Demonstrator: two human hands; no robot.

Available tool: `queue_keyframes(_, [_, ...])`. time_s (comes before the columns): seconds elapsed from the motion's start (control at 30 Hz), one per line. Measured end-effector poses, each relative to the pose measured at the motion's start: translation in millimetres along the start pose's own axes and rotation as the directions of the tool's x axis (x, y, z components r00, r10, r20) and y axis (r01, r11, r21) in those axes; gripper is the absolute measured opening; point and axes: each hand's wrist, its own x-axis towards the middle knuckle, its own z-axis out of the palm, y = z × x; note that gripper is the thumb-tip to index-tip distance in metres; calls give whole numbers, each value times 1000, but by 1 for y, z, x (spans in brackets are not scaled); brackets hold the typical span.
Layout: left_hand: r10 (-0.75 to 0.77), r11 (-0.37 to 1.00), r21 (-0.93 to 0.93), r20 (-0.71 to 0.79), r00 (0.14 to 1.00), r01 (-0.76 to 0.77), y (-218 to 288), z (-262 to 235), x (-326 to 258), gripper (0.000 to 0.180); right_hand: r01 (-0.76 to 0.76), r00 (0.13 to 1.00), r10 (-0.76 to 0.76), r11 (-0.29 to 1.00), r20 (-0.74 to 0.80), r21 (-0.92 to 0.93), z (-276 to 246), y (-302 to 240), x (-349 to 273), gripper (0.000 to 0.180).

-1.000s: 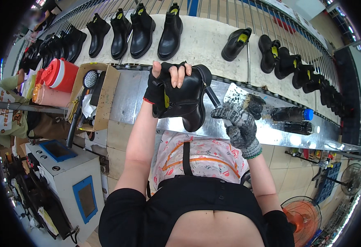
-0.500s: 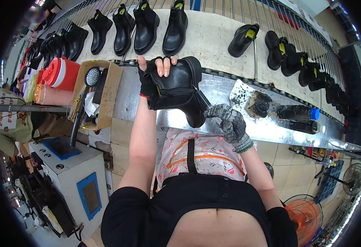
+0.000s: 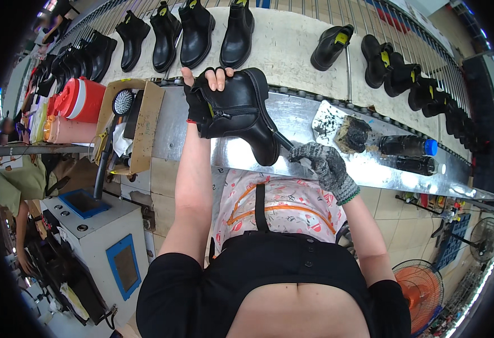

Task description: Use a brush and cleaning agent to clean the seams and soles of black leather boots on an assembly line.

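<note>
A black ankle boot [image 3: 238, 104] with a side zip is held up over the metal bench, tilted, its sole facing right. My left hand [image 3: 198, 107], in a black fingerless glove, is closed around the boot's opening, bare fingertips over the top. Yellow lining shows inside. My right hand [image 3: 325, 172], in a grey knitted glove, pinches a slim dark stick-like tool [image 3: 283, 141]. The tool's far end meets the edge of the sole; its tip cannot be made out. Right of that hand, a blackened sponge block [image 3: 352, 135] lies by a black-smeared white sheet [image 3: 327, 119].
Several black boots [image 3: 196, 34] stand on the pale conveyor [image 3: 292, 50] behind the bench. Two bottles of dark liquid [image 3: 407, 145] lie at right. At left are a cardboard box [image 3: 150, 124] with a brush and a red jug [image 3: 83, 101]. A co-worker's arm [image 3: 21, 234] shows far left.
The boot and my left hand have shifted slightly left and up. My right hand has moved a little right with the tool. A co-worker's arm has come into view at far left.
</note>
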Motion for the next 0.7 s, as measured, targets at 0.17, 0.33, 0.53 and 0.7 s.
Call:
queue_keyframes(0.17, [-28,999,14,-118,993,30,0,-3,4,77,17,999,-13,993,-30,120,-1,4,-13,55])
queue_keyframes(0.33, [-36,998,43,-199,979,45,1,-12,9,78,-45,998,52,985,-33,169,2,10,-26,54])
queue_keyframes(0.53, [-25,989,135,-271,962,63,2,-24,16,80,-196,977,208,961,-45,196,8,10,-39,31])
queue_keyframes(0.7, [93,944,320,-487,868,79,-9,-31,33,83,-259,901,425,695,-93,671,16,20,-47,27])
